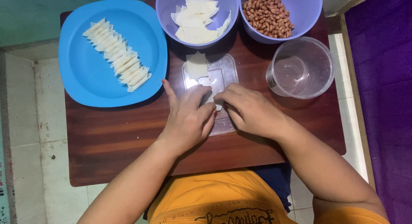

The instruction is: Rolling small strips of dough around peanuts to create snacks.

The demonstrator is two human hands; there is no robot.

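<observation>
My left hand (pixel 189 116) and my right hand (pixel 246 110) meet over a clear plastic lid (pixel 223 71) on the small brown table (pixel 128 138). Both pinch a small pale dough wrapper (pixel 214 103) between their fingertips; most of it is hidden under the fingers. Another square wrapper (pixel 196 66) lies flat on the far end of the lid. A blue plate (pixel 86 78) at the left holds a row of folded wrappers (pixel 118 56).
A lilac bowl (pixel 165 7) of loose wrappers (pixel 195 18) stands at the back centre. Beside it is a lilac bowl (pixel 307 9) of peanuts (pixel 268 13). A clear plastic cup (pixel 302 67) sits at the right. Tiled floor surrounds the table; purple cloth lies at far right.
</observation>
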